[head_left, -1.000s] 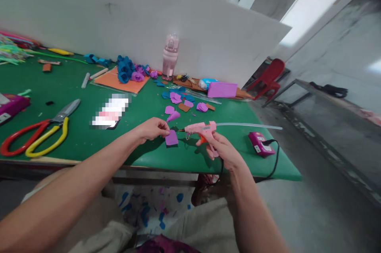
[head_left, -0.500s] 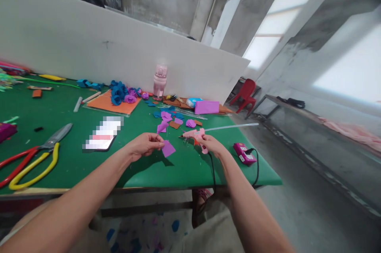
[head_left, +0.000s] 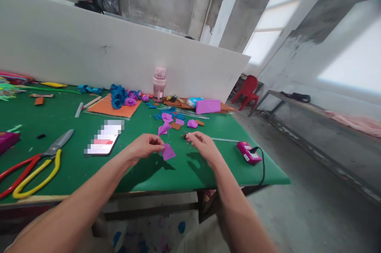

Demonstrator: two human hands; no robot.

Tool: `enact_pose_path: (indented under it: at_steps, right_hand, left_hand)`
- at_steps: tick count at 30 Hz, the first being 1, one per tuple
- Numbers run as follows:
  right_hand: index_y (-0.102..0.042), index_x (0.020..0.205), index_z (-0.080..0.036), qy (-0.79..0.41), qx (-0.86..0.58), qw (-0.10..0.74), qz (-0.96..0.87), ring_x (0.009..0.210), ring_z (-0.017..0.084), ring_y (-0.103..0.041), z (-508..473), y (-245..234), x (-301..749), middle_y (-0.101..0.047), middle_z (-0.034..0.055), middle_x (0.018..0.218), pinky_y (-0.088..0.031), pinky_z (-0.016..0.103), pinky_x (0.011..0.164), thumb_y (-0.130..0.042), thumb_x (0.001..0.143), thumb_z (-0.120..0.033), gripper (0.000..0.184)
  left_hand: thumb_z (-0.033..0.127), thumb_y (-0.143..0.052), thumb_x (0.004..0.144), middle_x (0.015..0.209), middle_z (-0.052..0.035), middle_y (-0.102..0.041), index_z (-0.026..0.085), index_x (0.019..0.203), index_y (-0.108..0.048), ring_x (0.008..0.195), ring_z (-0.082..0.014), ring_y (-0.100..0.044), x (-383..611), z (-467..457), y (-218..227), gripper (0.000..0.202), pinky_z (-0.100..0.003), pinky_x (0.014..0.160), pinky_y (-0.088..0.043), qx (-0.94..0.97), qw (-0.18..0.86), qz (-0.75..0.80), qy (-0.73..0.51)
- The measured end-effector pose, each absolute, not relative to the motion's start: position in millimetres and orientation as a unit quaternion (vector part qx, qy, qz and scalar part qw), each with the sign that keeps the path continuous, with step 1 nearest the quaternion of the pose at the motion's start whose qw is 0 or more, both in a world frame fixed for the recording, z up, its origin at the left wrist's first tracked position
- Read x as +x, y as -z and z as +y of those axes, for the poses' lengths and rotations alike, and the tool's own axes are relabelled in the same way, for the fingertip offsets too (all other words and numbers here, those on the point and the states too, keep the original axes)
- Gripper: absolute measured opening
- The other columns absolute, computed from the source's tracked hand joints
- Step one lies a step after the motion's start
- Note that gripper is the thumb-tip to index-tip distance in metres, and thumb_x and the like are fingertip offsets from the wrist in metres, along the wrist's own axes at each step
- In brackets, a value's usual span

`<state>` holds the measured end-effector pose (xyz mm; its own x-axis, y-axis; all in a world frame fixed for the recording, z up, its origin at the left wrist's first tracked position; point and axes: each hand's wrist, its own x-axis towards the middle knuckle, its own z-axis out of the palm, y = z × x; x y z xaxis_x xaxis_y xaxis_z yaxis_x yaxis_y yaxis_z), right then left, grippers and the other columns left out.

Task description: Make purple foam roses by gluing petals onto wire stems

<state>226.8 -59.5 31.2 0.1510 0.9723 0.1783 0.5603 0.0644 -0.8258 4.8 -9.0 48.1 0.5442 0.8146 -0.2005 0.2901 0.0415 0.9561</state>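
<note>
My left hand (head_left: pixel 148 146) is closed in a pinch on a purple paper petal (head_left: pixel 168 152), held just above the green table. A thin glue-like strand shows above the petal. To the right, my right hand (head_left: pixel 200 144) has its fingers curled round the pink hot glue gun, mostly hidden behind the hand. The dark nozzle (head_left: pixel 183 136) points left toward the petal, and a clear glue stick (head_left: pixel 224 140) runs out to the right. Just beyond both hands lie a curled purple paper piece (head_left: pixel 164 128), stacked purple petals (head_left: pixel 192 124) and brown scraps (head_left: pixel 175 126).
Red-and-yellow-handled scissors (head_left: pixel 56 146) and a phone (head_left: pixel 108 140) lie at left. Blue paper flowers (head_left: pixel 118 96) sit on orange sheets (head_left: pixel 97 107). A pink bottle (head_left: pixel 159 85) stands by the white partition (head_left: pixel 127 46). A magenta power box (head_left: pixel 249 153) with a cord sits near the right edge.
My right hand has turned over the glue gun, hiding its body. The glue stick now slopes slightly down to the right. My left hand still holds the petal, and the view has shifted slightly.
</note>
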Motion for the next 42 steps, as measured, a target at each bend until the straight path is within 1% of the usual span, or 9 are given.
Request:
enact_pose_path:
  at_steps: [4,9,17,22,26,31,33,36,42]
  right_hand:
    - [-0.064,0.081,-0.017,-0.312,-0.596,0.378,-0.636,0.067,0.013,-0.054,-70.8,-29.3,182.1,-0.064,0.0021,0.077,-0.041,0.024,0.061,-0.058,0.072,-0.041,0.026]
    - [-0.061,0.067,-0.017,-0.335,-0.605,0.364,-0.624,0.058,0.011,-0.049,-65.6,-19.2,174.0,-0.058,-0.0015,0.061,-0.036,0.022,0.054,-0.056,0.066,-0.024,0.009]
    - [-0.047,0.053,-0.018,-0.394,-0.556,0.569,-0.461,0.052,0.009,-0.037,-53.7,-21.8,189.6,-0.041,-0.0055,0.051,-0.03,0.021,0.051,-0.055,0.062,-0.024,0.013]
    - [-0.051,0.056,-0.018,-0.392,-0.549,0.63,-0.384,0.054,0.01,-0.039,-54.3,-23.1,199.7,-0.044,-0.0043,0.054,-0.032,0.022,0.053,-0.057,0.06,-0.028,0.013]
    - [-0.05,0.055,-0.018,-0.394,-0.536,0.656,-0.356,0.052,0.009,-0.037,-51.3,-22.1,202.4,-0.042,-0.0049,0.052,-0.032,0.022,0.053,-0.058,0.06,-0.028,0.013]
    - [-0.049,0.054,-0.018,-0.407,-0.518,0.67,-0.343,0.052,0.009,-0.037,-44.6,-16.5,192.6,-0.041,-0.0048,0.052,-0.031,0.022,0.051,-0.058,0.06,-0.028,0.014]
    - [-0.049,0.054,-0.018,-0.412,-0.513,0.672,-0.34,0.053,0.01,-0.038,-43.2,-14.6,188.1,-0.042,-0.0044,0.052,-0.033,0.022,0.052,-0.057,0.06,-0.028,0.015]
    - [-0.05,0.056,-0.018,-0.394,-0.511,0.681,-0.345,0.054,0.01,-0.04,-42.4,-12.2,183.9,-0.044,-0.0039,0.054,-0.034,0.022,0.053,-0.056,0.063,-0.028,0.014]
    - [-0.056,0.063,-0.019,-0.214,-0.606,0.629,-0.438,0.06,0.015,-0.05,-48.7,-16.9,179.0,-0.057,0.0003,0.061,-0.04,0.027,0.061,-0.05,0.072,-0.026,0.013]
  left_hand:
    - [0.035,-0.067,0.061,0.052,0.0041,-0.05,0.014,0.063,-0.063,0.042,-0.0051,-0.031,7.8,-12.5,-49.7,0.021,-0.019,0.038,-0.017,0.671,0.56,0.435,-0.215]
    - [0.033,-0.065,0.062,0.053,0.0035,-0.05,0.014,0.063,-0.062,0.046,-0.0069,-0.035,10.6,-16.4,-47.7,0.019,-0.019,0.04,-0.02,0.682,0.552,0.436,-0.2]
    - [0.047,-0.048,0.078,0.071,0.0014,-0.055,0.019,0.083,-0.05,0.046,-0.0062,-0.034,13.2,-18.2,-48.5,0.029,-0.019,0.044,-0.025,0.633,0.582,0.392,-0.327]
    - [0.047,-0.046,0.079,0.064,0.0007,-0.057,0.019,0.081,-0.052,0.047,-0.0083,-0.035,15.4,-19.0,-42.5,0.029,-0.02,0.044,-0.026,0.652,0.549,0.399,-0.339]
    - [0.045,-0.049,0.08,0.066,0.0012,-0.063,0.021,0.084,-0.044,0.047,-0.0085,-0.039,22.2,-25.6,-38.2,0.025,-0.019,0.044,-0.028,0.623,0.579,0.402,-0.34]
    - [0.042,-0.058,0.075,0.08,-0.0032,-0.067,0.02,0.075,-0.045,0.069,-0.0132,-0.057,29.5,-29.6,-32.8,0.025,-0.024,0.065,-0.042,0.554,0.643,0.388,-0.359]
    - [0.039,-0.062,0.073,0.081,-0.0027,-0.065,0.019,0.072,-0.048,0.072,-0.0129,-0.056,30.2,-27.5,-29.2,0.024,-0.023,0.065,-0.042,0.557,0.625,0.398,-0.376]
    - [0.035,-0.065,0.07,0.069,0.0024,-0.056,0.018,0.068,-0.051,0.06,-0.009,-0.046,29.8,-23.4,-23.7,0.022,-0.019,0.055,-0.035,0.578,0.583,0.409,-0.399]
    - [0.033,-0.069,0.066,0.057,0.0062,-0.043,0.018,0.066,-0.053,0.05,-0.0067,-0.036,32.2,-23.7,-19.4,0.022,-0.019,0.048,-0.029,0.555,0.609,0.403,-0.398]
